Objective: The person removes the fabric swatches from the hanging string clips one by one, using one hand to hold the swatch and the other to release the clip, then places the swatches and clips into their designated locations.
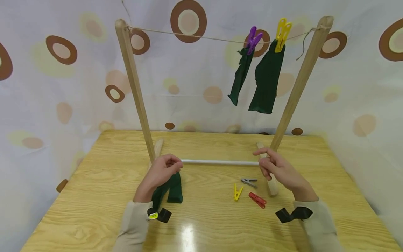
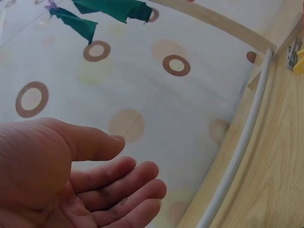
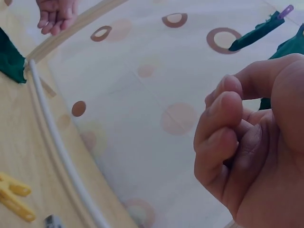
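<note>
My left hand (image 1: 161,171) hovers over dark green cloth pieces (image 1: 175,190) on the table, partly hiding them. Its fingers are loosely bent with nothing held, as the left wrist view of the hand (image 2: 104,185) confirms. Near the base of the right post, my right hand (image 1: 280,169) is raised, fingers loosely curled and empty; the right wrist view also shows this hand (image 3: 247,142). Left of it on the table lie a grey clothespin (image 1: 248,181), a yellow clothespin (image 1: 237,193) and a red clothespin (image 1: 257,200).
A string (image 1: 195,36) runs between a left wooden post (image 1: 135,80) and a right wooden post (image 1: 299,84). A purple clothespin (image 1: 253,41) holds a narrow green cloth (image 1: 241,75); a yellow clothespin (image 1: 282,35) holds a wider one (image 1: 269,80). A white rod (image 1: 220,162) joins the bases.
</note>
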`<state>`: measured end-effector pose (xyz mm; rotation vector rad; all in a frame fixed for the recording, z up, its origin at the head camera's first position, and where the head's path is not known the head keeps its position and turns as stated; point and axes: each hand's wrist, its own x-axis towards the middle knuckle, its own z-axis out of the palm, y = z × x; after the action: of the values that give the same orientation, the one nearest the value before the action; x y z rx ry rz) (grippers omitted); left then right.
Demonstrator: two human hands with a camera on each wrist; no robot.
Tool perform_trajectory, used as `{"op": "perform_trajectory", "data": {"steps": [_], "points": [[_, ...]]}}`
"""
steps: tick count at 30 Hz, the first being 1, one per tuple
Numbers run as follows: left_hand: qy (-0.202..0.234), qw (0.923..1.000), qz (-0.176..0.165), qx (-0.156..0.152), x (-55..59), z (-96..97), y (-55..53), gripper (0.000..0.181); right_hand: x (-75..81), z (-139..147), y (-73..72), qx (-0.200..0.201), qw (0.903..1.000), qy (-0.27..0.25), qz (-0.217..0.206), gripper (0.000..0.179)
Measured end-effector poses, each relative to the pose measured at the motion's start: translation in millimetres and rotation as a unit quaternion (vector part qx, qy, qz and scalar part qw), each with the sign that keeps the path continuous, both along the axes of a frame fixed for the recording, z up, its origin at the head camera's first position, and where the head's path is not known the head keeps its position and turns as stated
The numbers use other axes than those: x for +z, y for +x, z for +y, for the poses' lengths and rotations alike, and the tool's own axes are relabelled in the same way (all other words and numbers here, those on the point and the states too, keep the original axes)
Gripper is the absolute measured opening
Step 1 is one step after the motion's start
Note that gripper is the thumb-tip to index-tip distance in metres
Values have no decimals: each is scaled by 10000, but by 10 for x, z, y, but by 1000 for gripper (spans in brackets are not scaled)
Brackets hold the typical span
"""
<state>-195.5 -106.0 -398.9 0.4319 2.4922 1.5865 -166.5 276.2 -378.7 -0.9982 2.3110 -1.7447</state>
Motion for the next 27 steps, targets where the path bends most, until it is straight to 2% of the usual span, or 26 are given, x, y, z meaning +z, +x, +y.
{"op": "perform_trajectory", "data": {"steps": [2,4,10,18,22,27], "points": [[-50,9999,120,63,17,30,-7,18,85,-21,-26,-82,9999,-40,95,30],[78,9994,246,219,42,79,-19,17,177,-50,-47,-121,9996,-148,193,30],[890,9919,623,664,187,271,-98,22,470,-176,-111,-98,9961,-628,610,30],[1086,9873,948,663,521,432,-222,22,880,-325,-224,-54,9899,-862,1127,33],[1321,9842,1082,463,633,527,-290,22,1066,-386,-253,-219,9878,-974,1192,32],[1183,9856,1184,250,769,642,-344,21,1243,-431,-270,-448,9821,-1229,1353,27]]}}
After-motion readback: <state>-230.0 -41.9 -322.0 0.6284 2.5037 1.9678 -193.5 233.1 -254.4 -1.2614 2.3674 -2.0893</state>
